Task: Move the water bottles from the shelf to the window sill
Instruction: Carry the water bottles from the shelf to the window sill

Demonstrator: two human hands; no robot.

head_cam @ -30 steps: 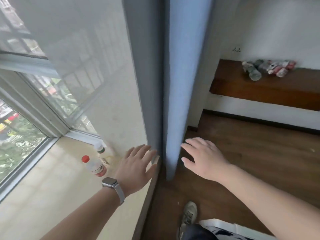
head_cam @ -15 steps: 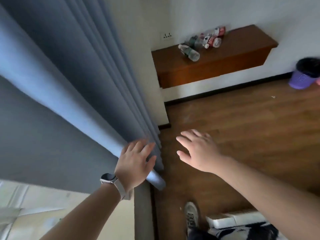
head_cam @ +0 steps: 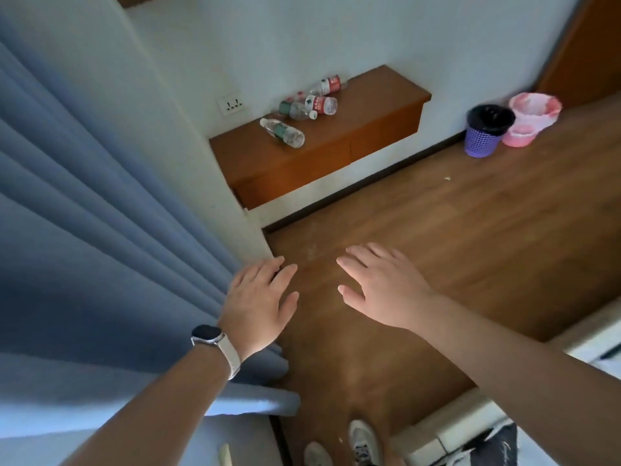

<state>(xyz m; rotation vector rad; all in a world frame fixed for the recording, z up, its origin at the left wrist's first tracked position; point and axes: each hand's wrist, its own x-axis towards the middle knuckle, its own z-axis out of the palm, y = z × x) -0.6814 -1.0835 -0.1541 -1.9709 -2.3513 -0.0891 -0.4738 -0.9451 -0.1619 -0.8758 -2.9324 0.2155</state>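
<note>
Several clear water bottles lie on their sides on the wooden wall shelf (head_cam: pixel 369 129): a green-labelled bottle (head_cam: pixel 283 132) nearest the shelf's front, a red-labelled bottle (head_cam: pixel 321 104) behind it, and another red-labelled bottle (head_cam: pixel 327 85) by the wall. My left hand (head_cam: pixel 260 301), with a watch on its wrist, hovers flat beside the blue curtain and holds nothing. My right hand (head_cam: pixel 379 284) is spread over the floor, also empty. Both hands are well short of the shelf. The window sill is out of view.
The blue curtain (head_cam: pixel 100 230) fills the left side. A wooden floor (head_cam: pixel 470 230) stretches between me and the shelf. A purple bin (head_cam: pixel 484 132) and a pink bin (head_cam: pixel 531 117) stand at the far right. White furniture (head_cam: pixel 588 348) is at the lower right.
My view has swung right, away from the window sill and its bottles, toward the shelf. The shelf now looks closer. Both hands stay spread and empty in front of me.
</note>
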